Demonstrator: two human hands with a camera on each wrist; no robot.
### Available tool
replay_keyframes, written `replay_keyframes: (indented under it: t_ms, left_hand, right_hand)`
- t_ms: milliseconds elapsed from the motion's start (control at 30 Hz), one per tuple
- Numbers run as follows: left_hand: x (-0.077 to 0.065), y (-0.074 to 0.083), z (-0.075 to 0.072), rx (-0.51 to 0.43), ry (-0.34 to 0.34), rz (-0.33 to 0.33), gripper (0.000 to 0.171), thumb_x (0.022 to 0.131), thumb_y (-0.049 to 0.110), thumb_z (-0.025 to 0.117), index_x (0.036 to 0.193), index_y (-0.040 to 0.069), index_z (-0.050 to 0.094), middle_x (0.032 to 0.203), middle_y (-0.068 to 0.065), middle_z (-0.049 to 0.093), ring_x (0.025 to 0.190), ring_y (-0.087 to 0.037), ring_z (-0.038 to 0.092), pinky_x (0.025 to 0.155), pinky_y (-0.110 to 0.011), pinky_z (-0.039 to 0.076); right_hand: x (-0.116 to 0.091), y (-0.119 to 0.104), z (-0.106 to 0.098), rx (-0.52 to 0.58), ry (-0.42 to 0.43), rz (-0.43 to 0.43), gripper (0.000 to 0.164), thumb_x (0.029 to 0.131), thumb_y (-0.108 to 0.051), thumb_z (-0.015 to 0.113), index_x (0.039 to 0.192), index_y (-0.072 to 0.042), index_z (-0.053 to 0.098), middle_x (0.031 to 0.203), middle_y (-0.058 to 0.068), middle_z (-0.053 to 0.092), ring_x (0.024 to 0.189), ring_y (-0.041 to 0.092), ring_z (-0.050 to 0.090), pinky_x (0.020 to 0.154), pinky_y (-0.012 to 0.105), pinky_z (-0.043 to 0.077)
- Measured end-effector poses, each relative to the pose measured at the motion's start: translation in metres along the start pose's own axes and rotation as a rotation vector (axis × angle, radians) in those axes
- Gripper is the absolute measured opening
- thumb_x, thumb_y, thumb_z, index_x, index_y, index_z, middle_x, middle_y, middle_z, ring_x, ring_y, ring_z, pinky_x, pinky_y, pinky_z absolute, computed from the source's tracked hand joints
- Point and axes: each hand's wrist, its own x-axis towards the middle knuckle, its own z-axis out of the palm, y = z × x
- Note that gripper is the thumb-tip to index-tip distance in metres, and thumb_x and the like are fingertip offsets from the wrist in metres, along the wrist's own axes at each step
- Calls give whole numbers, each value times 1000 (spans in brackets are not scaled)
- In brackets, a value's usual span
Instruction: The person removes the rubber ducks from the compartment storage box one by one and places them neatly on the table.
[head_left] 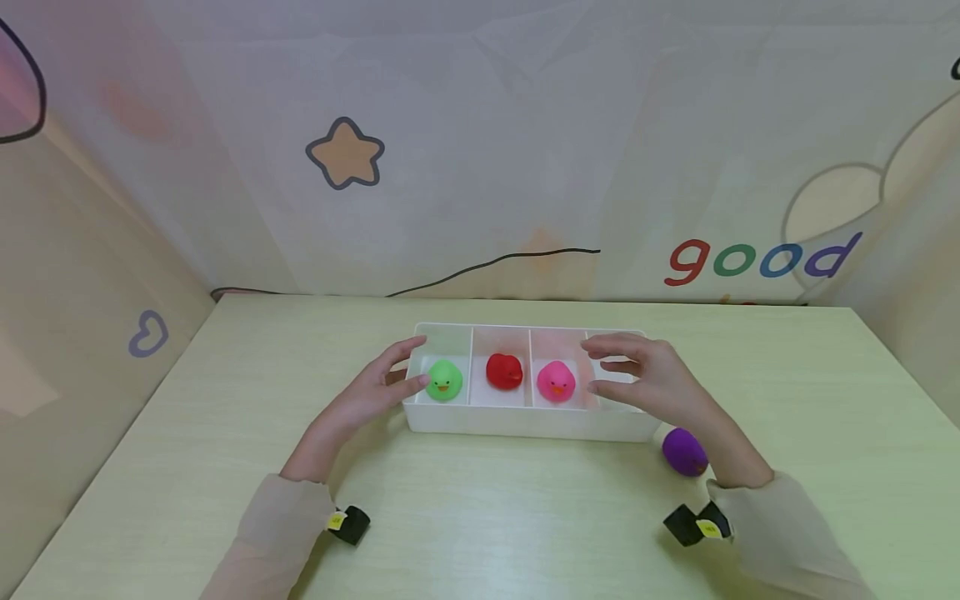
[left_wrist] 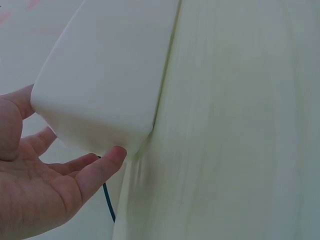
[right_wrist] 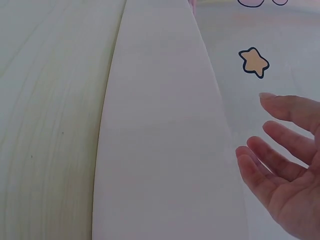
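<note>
Purple toy (head_left: 685, 452) was seen near right. Right hand (head_left: 651, 377) was held relaxed, empty, over tray (head_left: 517, 422), right end; left hand (head_left: 373, 393) was spread around left end, ungripping, contact unclear. Inside were kept green toy (head_left: 444, 380), red toy (head_left: 504, 372), pink toy (head_left: 556, 381).

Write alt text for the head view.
Left hand at the left end of a white divided tray, right hand over its right side; green duck, red toy and pink duck inside. A purple object lies on the table.

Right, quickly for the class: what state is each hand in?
Left hand: open at the left end of the tray; contact unclear.
Right hand: open over the tray's right part, holding nothing.
</note>
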Motion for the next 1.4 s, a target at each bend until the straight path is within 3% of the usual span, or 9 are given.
replay_keyframes:
  t_ms: [167,767,1133,1400]
  left_hand:
    - [0,-1,0,-12,-12,1,63,90,27,58,144,23,24,149,-16,14,132,-40,23,97,-53,34]
    - [0,0,1,-51,-12,-9,65,88,27,62,142,24,28,148,-13,16,133,-36,25,95,-49,39]
    - [0,0,0,-40,-9,-6,65,88,27,62,143,23,27,148,-15,17,133,-37,25,95,-50,38]
    - [0,-1,0,-45,-20,8,64,89,25,60,143,22,27,147,-15,17,133,-38,24,95,-50,38]
  right_hand:
    - [11,1,8,-7,-30,11,46,76,1,71,118,8,55,121,21,54,107,36,55,85,43,46]
    - [33,3,30,-107,-109,138,44,77,-2,71,118,3,57,118,19,58,106,34,56,84,41,49]
    - [46,-5,44,-380,-191,224,40,73,-7,75,111,0,64,104,14,63,95,27,55,69,30,52]
    - [52,-13,52,-558,-253,225,31,69,-2,76,99,1,68,89,11,66,83,24,55,69,31,51]
